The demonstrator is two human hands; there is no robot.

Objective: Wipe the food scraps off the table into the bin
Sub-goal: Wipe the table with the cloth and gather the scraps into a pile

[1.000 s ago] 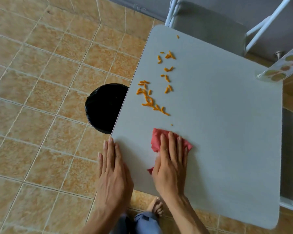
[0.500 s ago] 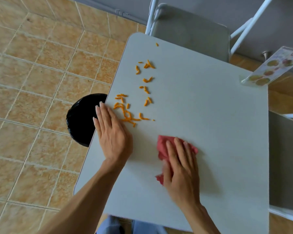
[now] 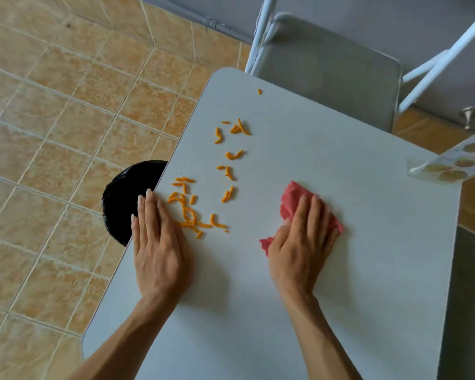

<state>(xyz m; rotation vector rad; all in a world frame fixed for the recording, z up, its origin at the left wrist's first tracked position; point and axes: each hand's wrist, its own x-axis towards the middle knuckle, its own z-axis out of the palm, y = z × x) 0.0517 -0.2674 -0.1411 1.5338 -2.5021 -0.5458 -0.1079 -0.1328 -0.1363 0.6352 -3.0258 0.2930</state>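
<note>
Beneath me spreads a floor of tan, mottled square tiles point(image 3: 52, 119) with pale grout; ahead, a grey folding chair point(image 3: 327, 78) on a white metal frame point(image 3: 447, 61) stands against a grey wall point(image 3: 381, 15).

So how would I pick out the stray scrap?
Find the grey table, then its far edge beside the chair. One small orange scrap lies there alone, well apart from the other scraps scattered nearer the bin.

Bare table point(image 3: 327, 165) separates red cloth point(image 3: 294, 197) from food scraps point(image 3: 188, 215); left hand point(image 3: 158, 242) lies flat along the edge above the bin point(image 3: 126, 198).
</note>
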